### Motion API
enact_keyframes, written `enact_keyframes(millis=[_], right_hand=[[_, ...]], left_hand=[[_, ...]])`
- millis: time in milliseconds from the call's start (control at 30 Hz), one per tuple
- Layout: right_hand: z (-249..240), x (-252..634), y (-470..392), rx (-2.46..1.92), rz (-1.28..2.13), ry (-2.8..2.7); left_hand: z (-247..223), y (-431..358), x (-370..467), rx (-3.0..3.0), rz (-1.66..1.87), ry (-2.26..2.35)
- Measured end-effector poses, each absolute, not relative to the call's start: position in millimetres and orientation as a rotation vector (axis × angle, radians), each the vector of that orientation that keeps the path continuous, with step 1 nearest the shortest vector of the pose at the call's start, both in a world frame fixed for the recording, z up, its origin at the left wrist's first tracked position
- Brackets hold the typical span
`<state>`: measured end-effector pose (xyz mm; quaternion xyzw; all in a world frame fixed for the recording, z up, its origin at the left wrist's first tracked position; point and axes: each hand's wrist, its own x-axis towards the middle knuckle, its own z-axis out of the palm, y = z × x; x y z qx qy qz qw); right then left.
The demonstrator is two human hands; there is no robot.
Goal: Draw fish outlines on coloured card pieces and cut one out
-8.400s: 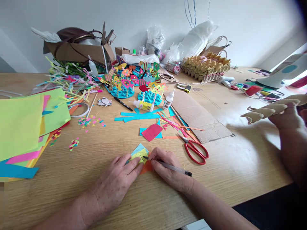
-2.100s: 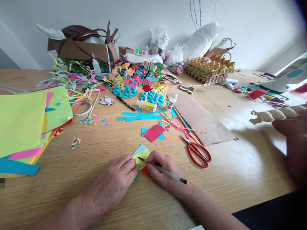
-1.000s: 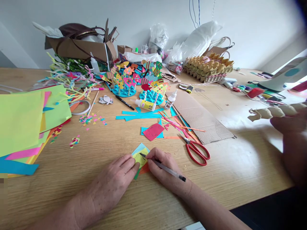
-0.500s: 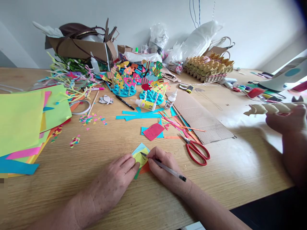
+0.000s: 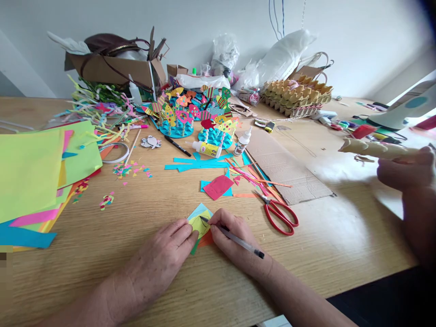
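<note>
In the head view, the left hand (image 5: 166, 245) lays its fingers, extended and side by side, on a small yellow paper (image 5: 196, 225) on the table (image 5: 190, 290). The right hand's (image 5: 235, 238) fingers grip a pen (image 5: 243, 244), its tip at the paper. Red scissors (image 5: 270, 204) lie near; a co-worker's hand (image 5: 400, 176) holds egg carton (image 5: 369, 148).

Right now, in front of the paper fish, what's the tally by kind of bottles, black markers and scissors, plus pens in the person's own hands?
Bottles: 2 (yellow-labelled bottle, white bottle)
Black marker: 1
Scissors: 1 pair
Held pen: 1, in the right hand
Total: 5
</note>
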<state>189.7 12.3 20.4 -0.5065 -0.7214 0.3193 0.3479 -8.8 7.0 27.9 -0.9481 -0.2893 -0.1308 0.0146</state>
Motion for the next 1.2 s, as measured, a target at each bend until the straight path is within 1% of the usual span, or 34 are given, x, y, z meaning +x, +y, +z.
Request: enact_keyframes(millis=[100,267,567,900,1200], right_hand=[[22.2,190.7,10.8,-1.309,0.845,-1.854],[24.6,189.9,8.5,-1.248,0.965,-1.838],[20.5,187.5,9.6,-1.242,0.946,-1.887],[22.7,186.8,10.0,-1.260,0.949,-1.886],[23.6,188.7,9.3,-1.269,0.952,-1.910]], left_hand=[[27.9,7.2,-8.4,-2.946,-0.386,-0.920],[28.0,8.7,-6.9,-2.935,-0.403,-0.926],[31.1,8.1,-6.6,-2.928,-0.441,-0.924],[31.8,8.3,-5.6,-3.000,-0.368,-0.962],[31.4,8.2,-6.2,-2.945,-0.414,-0.942]])
